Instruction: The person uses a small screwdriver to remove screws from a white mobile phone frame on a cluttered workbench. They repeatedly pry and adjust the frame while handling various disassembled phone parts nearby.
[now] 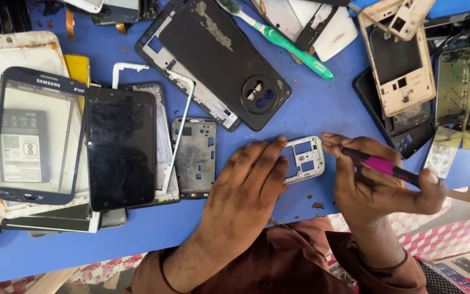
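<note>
1. A small white plastic phone frame (304, 159) with rectangular cut-outs lies flat on the blue worktop (322, 103), just below the large black phone back cover with a round camera ring (229, 57).
2. The left hand (248, 188) rests palm-down over the white frame's left part; its fingers (270, 155) are spread flat, pressing the frame rather than gripping it.
3. The right hand (373, 188) sits just right of the white frame, fingers curled tight round a slim pink-and-black tool (379, 163) whose tip points at the frame's upper right edge.
4. Left of the white frame lie a grey metal phone chassis (193, 158) and, further left, a black glass phone screen (121, 148).
5. A green-and-white toothbrush (281, 41) lies above the white frame.
</note>
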